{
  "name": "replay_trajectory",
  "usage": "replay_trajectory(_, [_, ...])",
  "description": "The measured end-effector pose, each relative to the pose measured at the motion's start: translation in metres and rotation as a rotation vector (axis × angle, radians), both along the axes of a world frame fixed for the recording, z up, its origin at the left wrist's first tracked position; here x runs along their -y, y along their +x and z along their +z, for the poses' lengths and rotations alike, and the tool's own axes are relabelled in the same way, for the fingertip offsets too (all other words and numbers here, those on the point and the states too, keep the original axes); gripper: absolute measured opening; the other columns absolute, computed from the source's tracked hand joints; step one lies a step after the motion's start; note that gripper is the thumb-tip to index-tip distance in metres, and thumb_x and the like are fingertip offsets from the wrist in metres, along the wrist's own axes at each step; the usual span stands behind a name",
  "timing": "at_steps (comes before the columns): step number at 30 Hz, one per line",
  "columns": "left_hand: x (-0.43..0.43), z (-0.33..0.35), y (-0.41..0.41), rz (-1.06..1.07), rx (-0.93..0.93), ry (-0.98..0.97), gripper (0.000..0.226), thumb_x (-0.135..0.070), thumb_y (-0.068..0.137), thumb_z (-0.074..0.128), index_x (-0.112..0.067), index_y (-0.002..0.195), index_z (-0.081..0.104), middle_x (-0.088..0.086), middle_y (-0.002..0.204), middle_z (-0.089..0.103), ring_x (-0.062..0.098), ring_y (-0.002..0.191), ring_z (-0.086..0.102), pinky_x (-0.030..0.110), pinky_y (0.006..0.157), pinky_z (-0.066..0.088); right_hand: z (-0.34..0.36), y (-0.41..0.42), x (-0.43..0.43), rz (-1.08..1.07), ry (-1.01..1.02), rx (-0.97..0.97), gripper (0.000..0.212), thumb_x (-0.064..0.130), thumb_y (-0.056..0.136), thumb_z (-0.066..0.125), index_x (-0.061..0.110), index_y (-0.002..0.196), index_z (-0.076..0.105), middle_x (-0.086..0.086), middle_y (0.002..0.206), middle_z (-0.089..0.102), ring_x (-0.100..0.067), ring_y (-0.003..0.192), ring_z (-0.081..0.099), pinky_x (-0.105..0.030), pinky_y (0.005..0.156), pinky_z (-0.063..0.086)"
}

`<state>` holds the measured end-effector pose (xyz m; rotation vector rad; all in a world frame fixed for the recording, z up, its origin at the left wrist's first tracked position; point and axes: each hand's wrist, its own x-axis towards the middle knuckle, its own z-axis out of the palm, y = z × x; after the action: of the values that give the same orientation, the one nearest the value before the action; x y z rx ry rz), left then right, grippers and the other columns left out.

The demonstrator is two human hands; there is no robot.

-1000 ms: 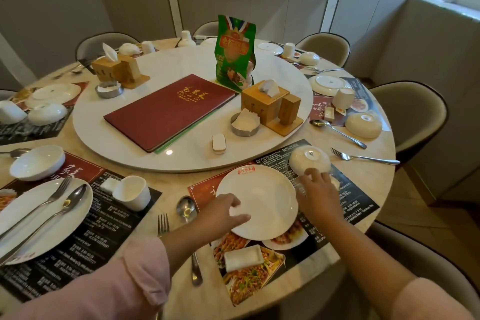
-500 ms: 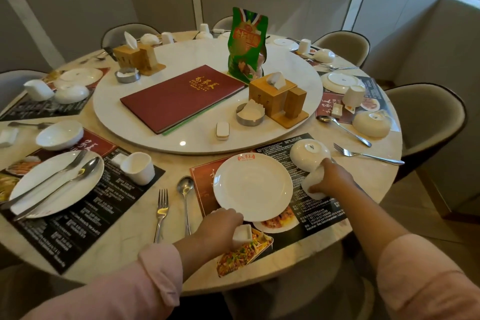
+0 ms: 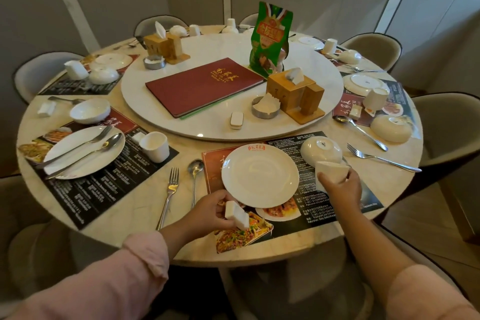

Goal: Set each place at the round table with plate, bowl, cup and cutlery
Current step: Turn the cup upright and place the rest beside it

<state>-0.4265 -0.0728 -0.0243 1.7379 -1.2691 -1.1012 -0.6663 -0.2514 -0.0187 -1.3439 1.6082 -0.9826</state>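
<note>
Round and marble-topped, the counter (image 3: 145, 205) filled the room, with grey chairs all around it and a white turntable (image 3: 311, 65) in its middle. On the turntable lay a red menu (image 3: 205, 86), and a green bag (image 3: 271, 39) stood upright just behind a wooden holder (image 3: 296, 93).

Down at the near place, the plate (image 3: 259, 175) sat flat on a printed mat (image 3: 306, 215), logo at its far rim. The bowl (image 3: 321, 149) was upside down on the same mat, just beside the plate's far right edge. And the right hand (image 3: 342, 187) had the cup (image 3: 331, 173), fingers curled round it, holding it tilted right in front of the bowl! Whether it touched the bowl, I couldn't tell.

Over on the other side, the left hand (image 3: 211, 212) pinched a small white block (image 3: 236, 214) at the plate's near left rim, above the food pictures on the mat. Left of the plate, a spoon (image 3: 195, 171) and a fork (image 3: 170, 189) lay side by side on the bare counter, handles toward the person.

One place along to the left, a second plate (image 3: 83, 152) carried its cutlery on top, with an upright cup (image 3: 154, 147) to its right.
</note>
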Motion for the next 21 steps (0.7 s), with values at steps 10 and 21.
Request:
replay_trajectory(10, [0.002,-0.003,0.016,-0.187,0.720,0.062,0.044,-0.035,0.077,0.073,-0.022,0.117,0.061,-0.004,0.116,0.057,0.012,0.110,0.049,0.024,0.093,0.040,-0.019,-0.006,-0.018,0.058,-0.066,-0.022,0.074,0.017,0.071,0.079,0.015,0.132,0.037,-0.011,0.130,0.050,-0.028,0.120,0.048,-0.039,0.093,0.042])
replay_trajectory(21, [0.020,0.016,0.015,-0.198,0.796,-0.034,0.070,-0.079,0.065,0.047,-0.027,0.108,0.063,-0.014,0.100,0.061,0.003,0.093,0.051,0.019,0.074,0.045,-0.024,-0.010,-0.022,0.113,-0.134,-0.024,0.079,0.027,0.068,0.081,0.016,0.132,0.037,-0.002,0.129,0.046,-0.015,0.115,0.045,-0.030,0.088,0.042])
